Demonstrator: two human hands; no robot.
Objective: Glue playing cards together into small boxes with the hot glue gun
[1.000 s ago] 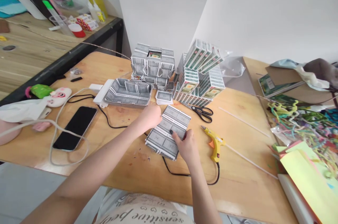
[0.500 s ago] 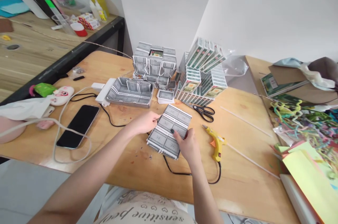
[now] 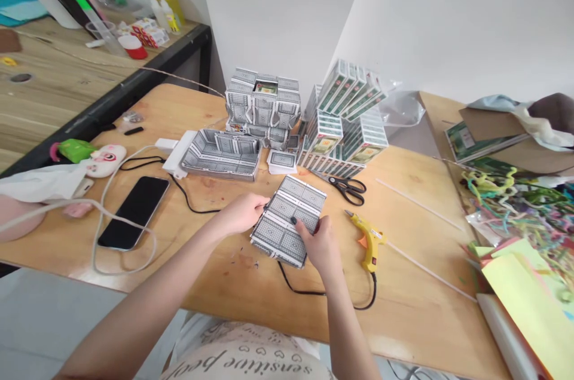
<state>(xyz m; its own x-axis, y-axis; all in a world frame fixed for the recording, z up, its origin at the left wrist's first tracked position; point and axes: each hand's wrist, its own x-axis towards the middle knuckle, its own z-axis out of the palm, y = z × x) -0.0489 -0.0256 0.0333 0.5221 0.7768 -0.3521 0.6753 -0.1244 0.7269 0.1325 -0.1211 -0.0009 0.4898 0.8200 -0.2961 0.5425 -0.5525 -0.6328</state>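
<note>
A flat panel covered with grey patterned playing cards is held tilted above the wooden table. My right hand grips its right edge, thumb on top. At its left edge, my left hand is closed with the fingertips pinched on the rim. Beyond the panel lie a small pile of cards and an open card-covered tray. Behind them stands a larger card-covered structure. Black-handled scissors and a yellow glue gun lie to the right.
Stacked card boxes stand at the back. A phone and white cable lie at the left. Clear glue sticks, coloured wires and yellow paper are at the right. A black cord runs below the panel.
The view has shifted very slightly. Both hands keep their hold on the panel, and my left hand sits marginally lower.
</note>
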